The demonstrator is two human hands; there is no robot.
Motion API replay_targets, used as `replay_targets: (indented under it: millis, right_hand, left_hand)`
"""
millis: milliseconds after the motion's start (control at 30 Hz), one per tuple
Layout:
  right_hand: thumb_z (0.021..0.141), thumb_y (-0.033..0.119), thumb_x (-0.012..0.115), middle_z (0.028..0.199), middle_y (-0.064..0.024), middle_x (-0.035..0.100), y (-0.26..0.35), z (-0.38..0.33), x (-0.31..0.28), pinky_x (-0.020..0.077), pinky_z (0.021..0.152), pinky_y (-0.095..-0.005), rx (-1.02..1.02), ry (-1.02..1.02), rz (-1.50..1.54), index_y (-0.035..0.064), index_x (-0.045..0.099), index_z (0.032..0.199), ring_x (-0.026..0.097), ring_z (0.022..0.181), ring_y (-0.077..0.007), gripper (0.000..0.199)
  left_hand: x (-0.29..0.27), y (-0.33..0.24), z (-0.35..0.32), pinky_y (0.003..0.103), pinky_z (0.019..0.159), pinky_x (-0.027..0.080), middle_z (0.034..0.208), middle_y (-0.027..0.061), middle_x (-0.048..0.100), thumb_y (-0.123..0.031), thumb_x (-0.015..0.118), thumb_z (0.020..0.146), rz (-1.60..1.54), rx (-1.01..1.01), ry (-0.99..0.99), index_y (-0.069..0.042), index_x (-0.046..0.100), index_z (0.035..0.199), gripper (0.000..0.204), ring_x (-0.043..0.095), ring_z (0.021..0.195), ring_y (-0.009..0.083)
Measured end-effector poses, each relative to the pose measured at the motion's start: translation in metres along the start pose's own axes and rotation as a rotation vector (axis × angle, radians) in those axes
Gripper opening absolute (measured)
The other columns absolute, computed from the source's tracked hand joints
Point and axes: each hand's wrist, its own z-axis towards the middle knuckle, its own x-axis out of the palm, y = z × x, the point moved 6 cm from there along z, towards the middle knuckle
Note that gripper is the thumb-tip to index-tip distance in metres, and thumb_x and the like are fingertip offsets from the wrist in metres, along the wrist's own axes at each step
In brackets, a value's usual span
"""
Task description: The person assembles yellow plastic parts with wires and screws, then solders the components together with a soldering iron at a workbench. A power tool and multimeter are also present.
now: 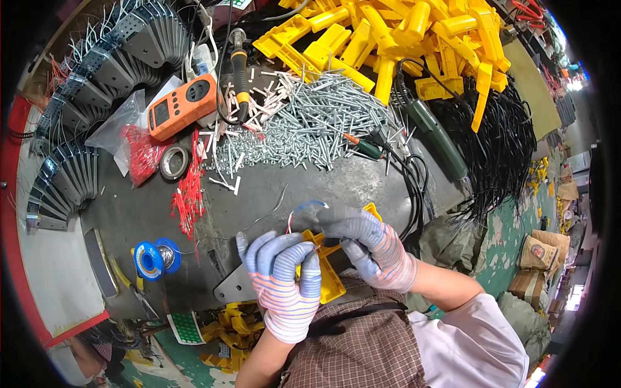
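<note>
My left hand [284, 278], in a striped knit glove, is bent with fingers curled and thumb raised beside a yellow plastic housing [331, 288]. My right hand [378, 249], gloved alike, is closed over the upper part of that housing, its fingertips facing my left thumb. Something thin and reddish shows between the two sets of fingertips; what each pinches is too small to name. Thin red, white and blue wires [304, 207] rise behind the fingers. A grey metal plate [234, 285] lies beside my left hand, partly covered by it.
A blue solder spool [149, 260] and yellow-handled pliers [123, 274] lie left. Behind are an orange meter [182, 107], a soldering iron [240, 77], a screw heap [330, 116] and yellow housings [414, 32]. A green electric screwdriver [436, 139] and black cables [495, 149] lie right.
</note>
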Motion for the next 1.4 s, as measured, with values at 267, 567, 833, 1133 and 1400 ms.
replay_targets:
  millis: [267,567,833,1133,1400]
  right_hand:
    - [0.089,0.011,0.063,0.091,-0.0132,0.066,0.007,0.012,0.002,0.0529,0.073,-0.0349,0.288,-0.011,-0.1,0.0004,0.06,0.105,0.068,0.081,-0.0274,0.019]
    - [0.091,0.015,0.059,0.092,-0.011,0.061,-0.003,0.005,0.011,0.0491,0.079,-0.031,0.48,0.136,0.202,0.0005,0.058,0.101,0.063,0.087,-0.0189,0.017]
    - [0.09,0.018,0.061,0.086,-0.011,0.062,-0.003,0.007,0.011,0.0498,0.072,-0.0325,0.425,0.122,0.15,0.0029,0.058,0.1,0.065,0.079,-0.0229,0.018]
    - [0.086,0.017,0.063,0.081,-0.0145,0.063,0.004,0.013,0.005,0.0505,0.066,-0.0366,0.25,0.146,-0.045,0.0035,0.061,0.094,0.065,0.075,-0.0328,0.015]
    - [0.08,0.014,0.067,0.079,-0.0083,0.063,0.016,0.005,0.006,0.0516,0.061,-0.0365,-0.165,0.105,-0.459,0.0051,0.064,0.106,0.064,0.068,-0.0268,0.027]
  left_hand:
    - [0.002,0.008,0.001,0.055,0.114,0.016,0.091,0.0054,0.065,-0.016,0.065,0.084,-0.195,-0.089,0.02,-0.011,0.062,0.091,0.009,0.061,0.092,0.024]
    - [0.003,0.006,0.002,0.055,0.114,0.016,0.089,0.0051,0.064,-0.012,0.066,0.082,-0.197,-0.07,0.011,-0.011,0.063,0.092,0.01,0.061,0.09,0.0231]
    - [0.003,0.006,0.003,0.06,0.113,0.016,0.086,0.0033,0.066,-0.018,0.069,0.081,-0.179,-0.057,0.015,-0.015,0.066,0.093,0.013,0.061,0.09,0.0265]
    - [-0.003,-0.004,0.005,0.069,0.111,0.012,0.091,-0.0025,0.061,-0.023,0.068,0.082,0.081,0.079,0.037,-0.019,0.064,0.099,0.018,0.059,0.093,0.0218]
    - [-0.001,0.006,0.012,0.061,0.112,0.015,0.091,0.005,0.062,-0.019,0.07,0.078,-0.158,-0.04,0.15,-0.013,0.063,0.09,0.015,0.06,0.093,0.0269]
